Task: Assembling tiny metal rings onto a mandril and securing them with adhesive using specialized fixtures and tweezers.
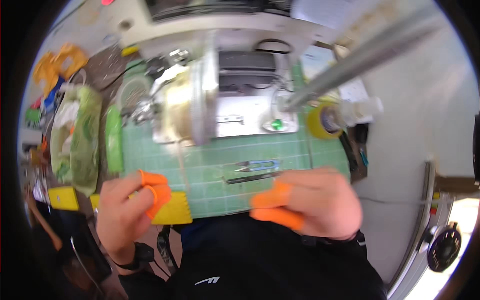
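Observation:
My left hand is over the mat's near left, beside a yellow pad, with orange finger cots on its thumb and forefinger. Those two fingertips are drawn together; anything between them is too small to make out. At the right, my right hand, blurred by motion, wears orange cots too and has its fingertips close together. Whether it pinches something does not show. Just beyond it on the green cutting mat lie blue-handled thread snips and dark tweezers.
A white machine with a metal base plate stands at the back of the mat. A grey pole slants in from the upper right, beside a yellow tape roll. On the left are a green plastic bag and a bright green packet.

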Action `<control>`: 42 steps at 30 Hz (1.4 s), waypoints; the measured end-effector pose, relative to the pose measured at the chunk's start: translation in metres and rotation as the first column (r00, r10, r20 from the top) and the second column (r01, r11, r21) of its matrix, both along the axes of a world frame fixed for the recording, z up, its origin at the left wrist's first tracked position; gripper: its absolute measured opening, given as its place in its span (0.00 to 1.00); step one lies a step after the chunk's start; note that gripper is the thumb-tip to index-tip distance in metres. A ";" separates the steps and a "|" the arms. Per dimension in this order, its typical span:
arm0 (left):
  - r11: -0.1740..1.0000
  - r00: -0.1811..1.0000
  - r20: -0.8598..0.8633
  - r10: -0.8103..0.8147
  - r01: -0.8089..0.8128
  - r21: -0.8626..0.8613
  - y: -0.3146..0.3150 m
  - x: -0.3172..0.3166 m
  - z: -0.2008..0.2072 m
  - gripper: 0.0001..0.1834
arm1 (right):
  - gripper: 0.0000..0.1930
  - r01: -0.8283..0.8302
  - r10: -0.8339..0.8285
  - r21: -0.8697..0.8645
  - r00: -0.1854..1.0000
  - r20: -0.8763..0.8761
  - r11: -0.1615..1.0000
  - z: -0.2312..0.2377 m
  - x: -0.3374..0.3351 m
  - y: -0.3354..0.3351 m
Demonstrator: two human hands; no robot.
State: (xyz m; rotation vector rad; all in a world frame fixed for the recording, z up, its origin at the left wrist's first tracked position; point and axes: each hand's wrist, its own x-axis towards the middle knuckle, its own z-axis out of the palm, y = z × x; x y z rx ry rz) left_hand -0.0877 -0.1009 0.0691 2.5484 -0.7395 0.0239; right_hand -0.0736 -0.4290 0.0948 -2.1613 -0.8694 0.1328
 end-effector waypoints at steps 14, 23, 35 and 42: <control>0.972 0.867 0.480 0.132 -0.019 -0.233 0.052 0.059 -0.012 0.11 | 0.10 0.388 -0.151 0.501 0.881 -0.449 0.773 -0.097 0.120 0.068; 0.963 0.812 0.583 0.012 0.147 -0.224 -0.013 0.118 -0.043 0.05 | 0.13 0.309 -0.301 0.450 0.949 -0.092 0.838 -0.103 0.116 0.077; 0.988 0.748 0.647 0.150 -0.096 -0.118 0.056 0.080 -0.032 0.05 | 0.06 0.320 -0.349 0.162 0.915 0.203 0.934 -0.062 0.093 0.029; 0.980 0.824 0.532 0.198 -0.164 -0.111 0.060 0.087 -0.048 0.05 | 0.08 0.318 -0.346 0.136 0.872 0.347 0.938 -0.070 0.091 0.044</control>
